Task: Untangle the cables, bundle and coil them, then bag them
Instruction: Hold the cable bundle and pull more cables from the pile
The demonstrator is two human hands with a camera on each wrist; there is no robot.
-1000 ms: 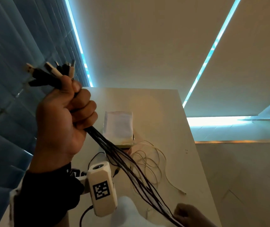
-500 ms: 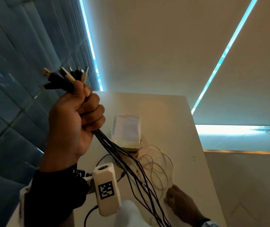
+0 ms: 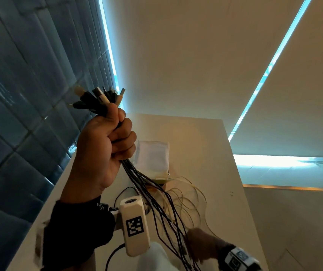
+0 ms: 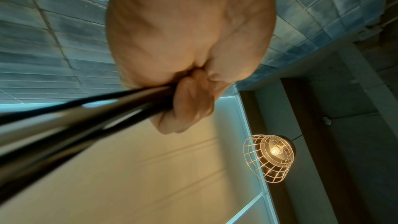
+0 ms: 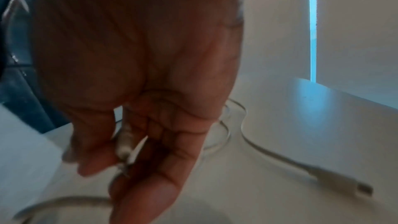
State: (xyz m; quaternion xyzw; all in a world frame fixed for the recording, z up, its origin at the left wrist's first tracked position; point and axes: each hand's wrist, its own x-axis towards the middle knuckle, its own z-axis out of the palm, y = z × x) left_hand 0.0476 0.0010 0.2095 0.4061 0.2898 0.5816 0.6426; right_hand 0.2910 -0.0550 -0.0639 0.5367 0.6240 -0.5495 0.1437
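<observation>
My left hand (image 3: 107, 145) is raised in a fist round a bundle of black cables (image 3: 156, 202). Their plugs (image 3: 100, 98) stick out above the fist, and the strands hang down to the white table (image 3: 205, 137). The left wrist view shows that fist (image 4: 189, 105) closed on the blurred black cables (image 4: 86, 117). My right hand (image 3: 201, 243) is low on the table beside the hanging strands. In the right wrist view it (image 5: 120, 168) pinches a thin light cable (image 5: 125, 142) between thumb and fingers, blurred. Loose white cables (image 3: 192, 198) lie looped on the table.
A white pouch (image 3: 153, 159) lies on the table behind the cables. Another white cable with a plug (image 5: 323, 173) lies to the right of my hand. A blue tiled wall (image 3: 19, 114) runs along the left, and the table's right edge (image 3: 237, 178) drops off. A caged lamp (image 4: 269, 157) hangs overhead.
My right hand has come up from the bottom edge and moved left to the hanging cables. The left hand keeps its grip on the raised bundle.
</observation>
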